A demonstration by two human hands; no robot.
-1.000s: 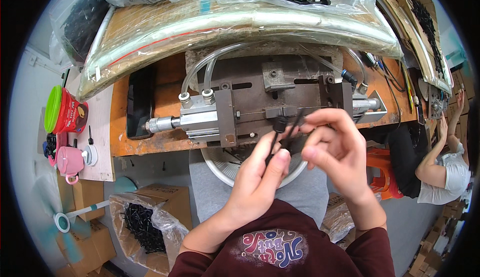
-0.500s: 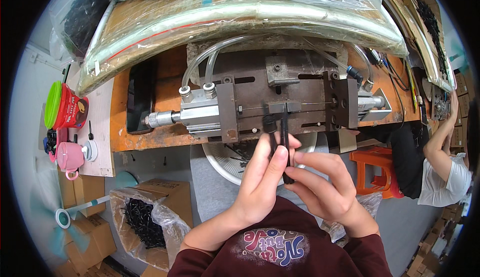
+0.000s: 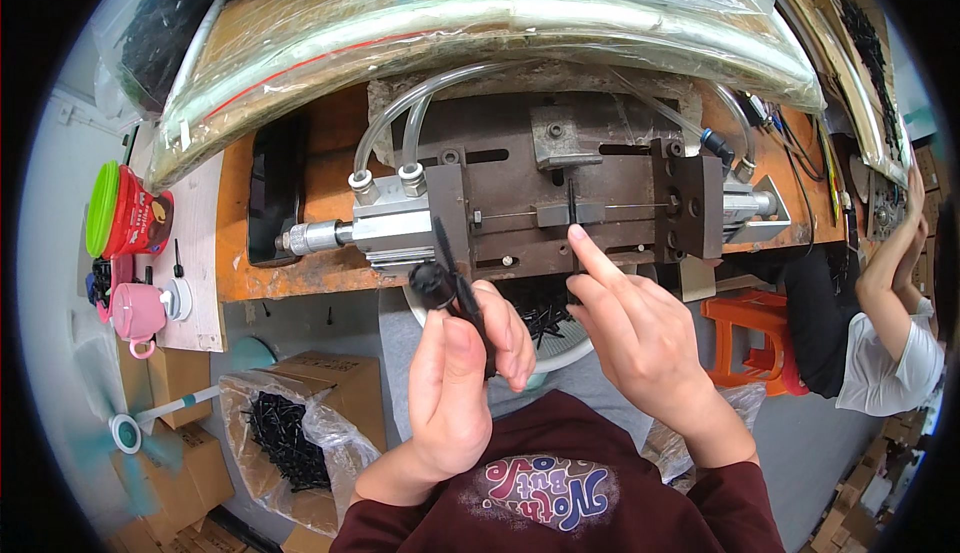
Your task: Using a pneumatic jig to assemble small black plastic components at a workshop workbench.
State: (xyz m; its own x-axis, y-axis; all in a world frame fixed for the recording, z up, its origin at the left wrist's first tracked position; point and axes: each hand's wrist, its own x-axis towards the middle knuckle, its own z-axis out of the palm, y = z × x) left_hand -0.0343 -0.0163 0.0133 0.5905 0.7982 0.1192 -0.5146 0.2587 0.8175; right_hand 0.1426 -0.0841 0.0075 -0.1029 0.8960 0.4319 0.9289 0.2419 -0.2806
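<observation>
My left hand [image 3: 462,373] grips a small black plastic part [image 3: 447,275] with a round head and thin prongs, just below the metal press fixture [image 3: 560,198]. My right hand [image 3: 632,328] holds nothing; its index finger points up and touches the fixture's lower edge, right under a thin black piece [image 3: 571,200] standing in the central slot. A silver pneumatic cylinder [image 3: 385,223] with clear hoses drives the fixture from the left.
The fixture sits on an orange workbench [image 3: 300,183]. A white bowl of black parts [image 3: 545,318] is under my hands. Red and green cups [image 3: 125,213] and a pink mug [image 3: 138,310] stand left. A bag of black parts [image 3: 285,433] lies below. Another person [image 3: 880,323] sits right.
My hands have separated. The left hand drew back down and left with a black part, and the right hand's index finger rose to the fixture slot, where a black piece now stands.
</observation>
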